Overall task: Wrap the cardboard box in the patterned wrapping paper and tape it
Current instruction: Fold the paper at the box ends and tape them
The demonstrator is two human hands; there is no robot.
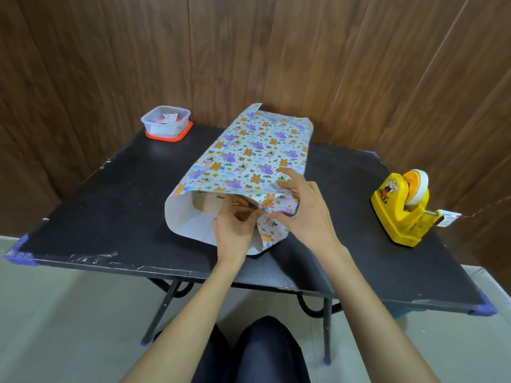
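The patterned wrapping paper (249,150) lies wrapped around the cardboard box (203,203) in the middle of the black table; only a sliver of brown box shows inside the open near end. The near right side of the paper is folded inward. My left hand (235,225) pinches the folded paper edge at the near opening. My right hand (304,208) presses the paper against the box's near right corner, fingers spread over the top and thumb on the fold. A yellow tape dispenser (401,208) stands at the right.
A clear plastic container (166,121) on a red lid sits at the table's (110,205) far left corner. A wooden wall stands right behind the table. My knees are under the near edge.
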